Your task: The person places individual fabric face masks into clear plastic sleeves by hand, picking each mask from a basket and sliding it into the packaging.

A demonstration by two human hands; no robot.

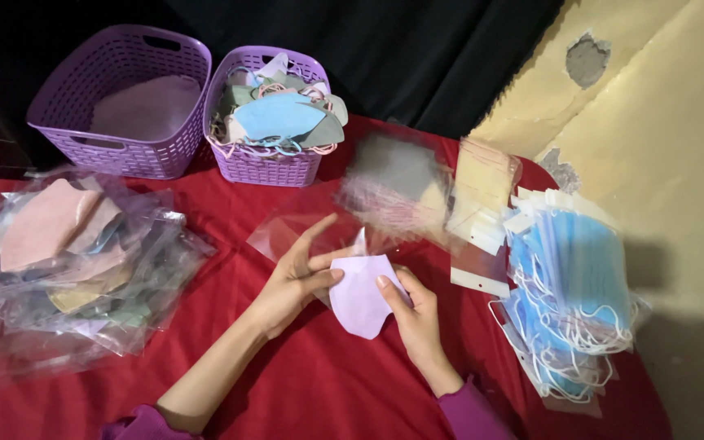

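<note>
A folded lilac face mask (pixel 360 297) is held over the red tablecloth (pixel 319 383) by both hands. My left hand (pixel 295 277) pinches its left edge with thumb and fingers, the forefinger stretched out toward a clear plastic sleeve (pixel 283 232) lying just behind. My right hand (pixel 417 318) grips the mask's right edge, thumb on top.
Two purple baskets stand at the back: the left basket (pixel 67 122) with a pale pink mask in it, the right basket (pixel 262 167) heaped with coloured masks. Bagged masks (pixel 67 261) pile at left. Empty sleeves (pixel 401 191) and a stack of blue surgical masks (pixel 572 285) lie at right.
</note>
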